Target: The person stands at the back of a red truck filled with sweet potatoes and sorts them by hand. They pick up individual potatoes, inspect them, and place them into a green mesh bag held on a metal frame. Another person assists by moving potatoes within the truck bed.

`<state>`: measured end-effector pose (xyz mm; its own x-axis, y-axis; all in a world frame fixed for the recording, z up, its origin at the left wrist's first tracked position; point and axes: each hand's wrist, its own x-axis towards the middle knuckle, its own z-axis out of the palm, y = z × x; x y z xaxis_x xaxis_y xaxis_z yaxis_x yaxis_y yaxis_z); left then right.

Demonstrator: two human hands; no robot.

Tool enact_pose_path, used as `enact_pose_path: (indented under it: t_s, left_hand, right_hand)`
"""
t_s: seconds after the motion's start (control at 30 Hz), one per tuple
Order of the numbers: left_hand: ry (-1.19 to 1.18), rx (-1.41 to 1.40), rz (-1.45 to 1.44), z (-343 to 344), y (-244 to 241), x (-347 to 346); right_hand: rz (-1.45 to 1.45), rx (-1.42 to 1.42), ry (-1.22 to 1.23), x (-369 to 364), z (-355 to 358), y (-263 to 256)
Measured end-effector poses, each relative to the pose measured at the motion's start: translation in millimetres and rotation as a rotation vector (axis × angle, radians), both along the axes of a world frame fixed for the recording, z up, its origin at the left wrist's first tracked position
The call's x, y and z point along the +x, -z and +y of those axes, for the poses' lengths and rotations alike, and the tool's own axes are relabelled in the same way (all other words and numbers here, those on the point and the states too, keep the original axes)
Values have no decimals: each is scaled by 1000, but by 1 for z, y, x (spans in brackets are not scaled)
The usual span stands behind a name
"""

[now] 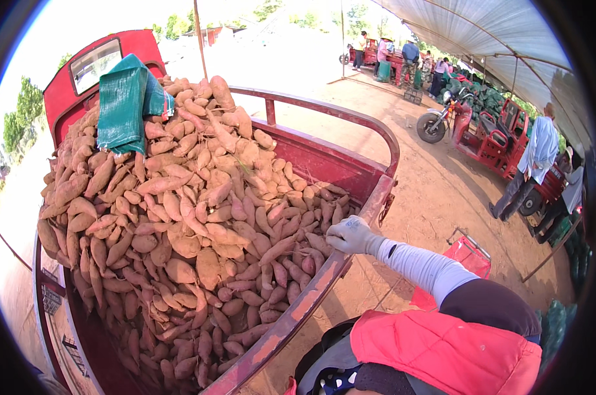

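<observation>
My right hand point(350, 235), in a pale work glove, grips the worn red metal rim point(298, 306) of a three-wheeled cargo cart's bed. Its fingers curl over the inner side, close to the nearest sweet potatoes point(320, 245). A large heap of sweet potatoes point(179, 212), dusted with soil, fills the bed and rises towards the cab. The heap slopes down to the near corner. Draped over its top is a folded green mesh sack point(122, 106). My left hand is out of view.
A side rail point(322, 106) curves along the bed. A red folding seat point(468, 259) stands on the dirt ground behind my arm. Right of me, a person in a light blue shirt point(540, 148) stands by another red cargo tricycle point(495, 138). Farther off are several people and filled green sacks point(480, 101).
</observation>
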<state>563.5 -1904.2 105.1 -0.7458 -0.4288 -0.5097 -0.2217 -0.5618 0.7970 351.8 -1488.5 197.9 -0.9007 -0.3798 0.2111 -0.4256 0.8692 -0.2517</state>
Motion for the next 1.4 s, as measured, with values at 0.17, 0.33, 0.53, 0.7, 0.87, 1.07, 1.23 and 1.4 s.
enact_pose_path:
  t_s: [0.17, 0.33, 0.53, 0.7, 0.87, 1.07, 1.23, 1.4]
  left_hand:
    - [61, -9, -13, 25, -14, -15]
    - [89, 3, -13, 44, -22, -21]
    - [109, 20, -2, 57, -28, -24]
    - [108, 41, -3, 67, -33, -19]
    - [51, 48, -25, 70, -32, 3]
    - [-23, 69, -22, 85, -48, 43]
    - [-47, 121, 43, 115, -64, 58]
    - [-95, 259, 196, 152, -79, 70]
  right_hand:
    - [47, -52, -16, -4, 6, 1]
    - [28, -44, -15, -3, 16, 2]
    - [34, -12, -23, -5, 20, 5]
    - [41, 62, -23, -6, 21, 3]
    - [91, -33, -11, -11, 26, 16]
    - [55, -68, -29, -8, 39, 16]
    - [0, 8, -84, -14, 54, 16]
    - [-101, 232, -130, -13, 66, 7]
